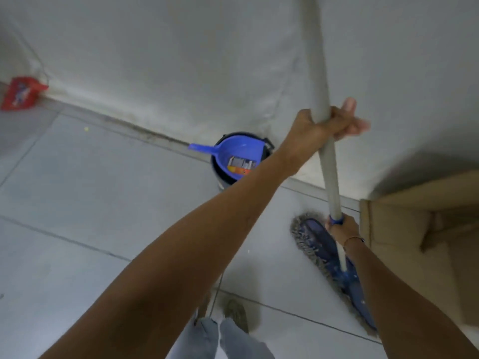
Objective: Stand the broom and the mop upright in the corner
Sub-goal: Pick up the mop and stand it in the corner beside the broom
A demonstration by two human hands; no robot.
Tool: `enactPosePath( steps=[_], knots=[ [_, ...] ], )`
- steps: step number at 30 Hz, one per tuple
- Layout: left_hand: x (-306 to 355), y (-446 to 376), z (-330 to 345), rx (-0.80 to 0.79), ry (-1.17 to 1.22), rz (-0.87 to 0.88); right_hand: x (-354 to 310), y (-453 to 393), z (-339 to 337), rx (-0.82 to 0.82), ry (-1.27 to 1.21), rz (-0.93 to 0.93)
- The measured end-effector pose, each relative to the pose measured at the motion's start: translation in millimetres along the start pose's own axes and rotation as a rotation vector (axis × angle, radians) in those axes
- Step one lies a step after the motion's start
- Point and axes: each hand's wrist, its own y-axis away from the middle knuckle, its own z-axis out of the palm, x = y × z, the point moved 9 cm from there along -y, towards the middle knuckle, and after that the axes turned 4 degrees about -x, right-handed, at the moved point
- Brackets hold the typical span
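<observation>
Pale grey floor tiles (77,177) with dark grout lines meet a white wall (181,60) along a soiled joint. The mop (327,174) stands near the wall, to the right of centre. Its grey pole runs steeply upward and leaves the top of the view. Its flat blue head with a grey fringe (318,244) lies on the floor, just beside a cardboard box (420,229) at the right edge.

The left hand (324,125) is raised well up the pole. Its fingers (344,117) are wrapped around the pole in a clenched grasp, though the fingertips are blurred. The right hand (339,225) is low on the pole, at a blue collar (336,220) above the mop head. Its fingers are closed around the pole there. A thin bracelet (353,239) sits on the right wrist.

A dark bucket (220,174) stands against the wall, left of the mop and partly hidden by the left forearm. A blue dustpan (233,151) rests in the bucket, its handle pointing left over the rim. A red packet (22,95) lies at the wall base at far left. The person's shoes (237,313) and light trouser legs (228,338) show at the bottom centre.
</observation>
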Motion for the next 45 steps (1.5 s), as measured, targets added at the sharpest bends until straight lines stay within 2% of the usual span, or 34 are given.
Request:
enactPosePath(
  steps=[3,9,15,19,23,28,37,45],
  knots=[
    [32.4,-13.4,74.4,-0.116,-0.076,0.023,3.5,15.5,-39.2,0.008,-0.153,0.029],
    [106.0,-16.2,180.2,-0.050,-0.128,0.177,-21.2,57.7,-109.1,0.015,-0.295,-0.039],
    [166.7,10.0,261.4,-0.047,-0.160,0.398,-16.3,99.8,-167.9,0.183,-0.525,-0.084],
    [181.2,18.6,329.9,-0.036,-0.219,0.467,11.4,118.5,-216.3,0.329,-0.758,0.003],
    [172.4,0.5,391.3,-0.011,-0.249,0.458,44.3,121.8,-257.6,0.403,-0.892,0.022],
    [116.9,-37.8,493.5,-0.144,-0.232,0.307,120.7,102.3,-314.4,0.440,-1.026,0.076],
    [49.1,-104.2,612.1,-0.140,-0.268,0.206,204.6,30.0,-393.2,0.323,-1.038,0.087],
    [29.9,-164.6,665.6,-0.412,-0.223,0.158,226.2,-38.4,-439.4,0.253,-0.984,0.095]
  ],
)
